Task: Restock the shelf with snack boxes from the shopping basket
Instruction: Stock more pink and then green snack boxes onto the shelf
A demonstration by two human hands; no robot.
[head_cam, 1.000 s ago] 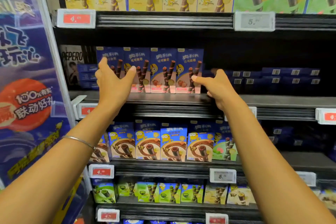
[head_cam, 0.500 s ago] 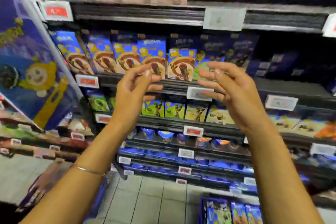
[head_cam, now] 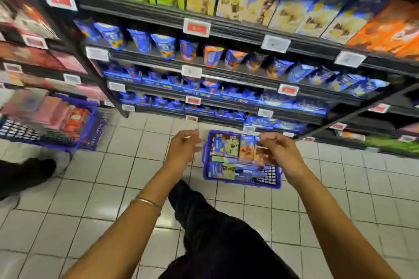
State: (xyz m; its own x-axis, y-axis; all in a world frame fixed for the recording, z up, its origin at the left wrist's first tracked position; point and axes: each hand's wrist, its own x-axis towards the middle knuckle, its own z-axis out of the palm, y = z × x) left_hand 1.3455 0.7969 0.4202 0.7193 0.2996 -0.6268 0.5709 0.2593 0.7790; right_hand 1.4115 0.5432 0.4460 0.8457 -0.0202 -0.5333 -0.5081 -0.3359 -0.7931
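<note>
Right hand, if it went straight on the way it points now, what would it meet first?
Probably the snack boxes in the blue shopping basket below the right hand, though depth is unclear.

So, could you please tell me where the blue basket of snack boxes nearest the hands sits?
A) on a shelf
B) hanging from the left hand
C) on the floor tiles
C: the blue basket rests flat on the floor tiles.
</note>
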